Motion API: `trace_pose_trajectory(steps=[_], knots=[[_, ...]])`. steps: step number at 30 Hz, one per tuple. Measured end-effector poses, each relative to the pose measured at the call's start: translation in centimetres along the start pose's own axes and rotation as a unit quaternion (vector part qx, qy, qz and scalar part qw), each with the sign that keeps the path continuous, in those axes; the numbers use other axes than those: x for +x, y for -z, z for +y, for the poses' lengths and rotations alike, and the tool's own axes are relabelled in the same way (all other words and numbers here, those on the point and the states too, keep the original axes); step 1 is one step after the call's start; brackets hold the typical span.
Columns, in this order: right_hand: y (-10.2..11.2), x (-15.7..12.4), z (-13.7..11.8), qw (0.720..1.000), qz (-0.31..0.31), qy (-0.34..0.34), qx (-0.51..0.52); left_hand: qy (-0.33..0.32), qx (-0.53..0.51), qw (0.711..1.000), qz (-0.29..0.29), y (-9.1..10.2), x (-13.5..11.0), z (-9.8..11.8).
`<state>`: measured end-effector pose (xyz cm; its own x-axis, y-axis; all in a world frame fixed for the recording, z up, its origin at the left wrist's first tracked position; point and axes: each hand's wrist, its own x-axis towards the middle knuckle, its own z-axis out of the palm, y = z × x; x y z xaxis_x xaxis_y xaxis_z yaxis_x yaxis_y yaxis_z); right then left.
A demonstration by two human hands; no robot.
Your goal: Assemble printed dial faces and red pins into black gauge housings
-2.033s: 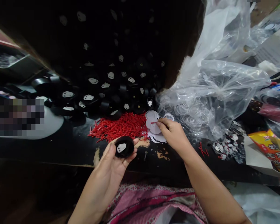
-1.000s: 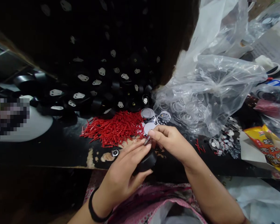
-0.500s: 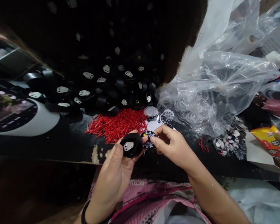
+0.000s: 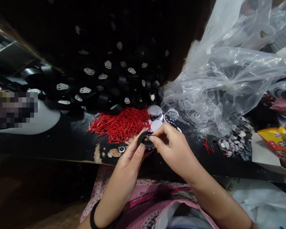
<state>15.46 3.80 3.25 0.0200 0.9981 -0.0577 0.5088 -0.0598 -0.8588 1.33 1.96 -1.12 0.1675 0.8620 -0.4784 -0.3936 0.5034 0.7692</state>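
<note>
My left hand (image 4: 131, 157) wraps round a black round gauge case (image 4: 140, 137), its open side facing up. A black dial disc (image 4: 148, 145) with white marks and a yellow patch sits at the mouth of the case. The fingertips of my right hand (image 4: 173, 143) pinch the dial's upper right edge. Whether the dial lies flat inside cannot be made out. Just beyond my hands are a heap of red pointers (image 4: 121, 124) and several round discs, among them a white disc (image 4: 156, 125) and a printed dial (image 4: 171, 115).
Many black cases with whitish plates (image 4: 85, 90) fill the dark container behind. Clear rings (image 4: 195, 106) lie by a plastic bag (image 4: 233, 71) at right. Small metal parts (image 4: 237, 140) and a yellow packet (image 4: 280, 144) lie further right. A small silver round piece (image 4: 121, 149) is near the front edge.
The case has moved right to meet the dial, which was apart from it before. The small silver round piece is now visible on the table, left of my hands.
</note>
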Motion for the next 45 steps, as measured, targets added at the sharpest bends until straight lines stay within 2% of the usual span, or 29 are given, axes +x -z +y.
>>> trace_pose_trajectory(steps=[6,11,13,18,22,24,26,29,30,32,34,36,39,42,45], knots=[[0.4,0.0,0.7,0.999,-0.018,-0.048,-0.009,-0.022,0.009,0.999,-0.029,1.0,0.4,-0.9],[0.1,-0.7,1.6,0.99,-0.07,-0.078,0.094,-0.011,0.031,0.999,-0.037,0.9,0.6,-1.1],[-0.2,-1.1,1.7,0.988,-0.066,-0.083,0.114,-0.017,0.058,0.998,-0.036,0.8,0.8,-1.1],[0.1,-1.7,1.6,0.995,-0.042,-0.047,0.079,-0.06,0.143,0.987,-0.03,1.2,0.5,-0.7],[2.0,-1.9,1.7,0.991,-0.133,0.014,0.032,-0.118,0.251,0.961,-0.018,3.2,-0.2,-0.7],[2.4,-1.7,1.8,0.991,-0.126,0.041,-0.01,-0.145,0.283,0.948,-0.021,4.0,-0.5,-0.5],[2.0,-1.2,1.9,0.988,-0.093,0.063,-0.103,-0.161,0.294,0.942,-0.001,4.3,-0.8,-0.2],[0.1,-0.1,2.0,0.952,-0.102,0.108,-0.269,-0.19,0.315,0.927,0.078,4.5,-1.2,0.3],[-0.6,0.3,1.9,0.936,-0.11,0.124,-0.312,-0.205,0.331,0.918,0.078,4.7,-1.4,0.5],[-1.6,0.9,1.6,0.908,-0.11,0.148,-0.377,-0.228,0.373,0.899,0.027,5.4,-1.8,0.7],[-2.2,1.3,1.3,0.888,-0.105,0.166,-0.416,-0.218,0.387,0.896,-0.014,6.3,-2.1,0.9],[-2.3,1.5,0.9,0.878,-0.104,0.176,-0.432,-0.163,0.337,0.927,0.016,6.8,-2.4,1.3],[-2.4,1.7,0.4,0.875,-0.101,0.167,-0.444,-0.063,0.16,0.981,0.087,6.1,-2.3,1.8],[-2.6,2.1,0.4,0.869,-0.101,0.158,-0.459,-0.008,0.015,0.996,0.089,4.7,-1.6,2.0],[-2.7,2.7,0.5,0.866,-0.108,0.173,-0.457,-0.003,-0.047,0.996,0.08,3.7,-1.0,1.8]])
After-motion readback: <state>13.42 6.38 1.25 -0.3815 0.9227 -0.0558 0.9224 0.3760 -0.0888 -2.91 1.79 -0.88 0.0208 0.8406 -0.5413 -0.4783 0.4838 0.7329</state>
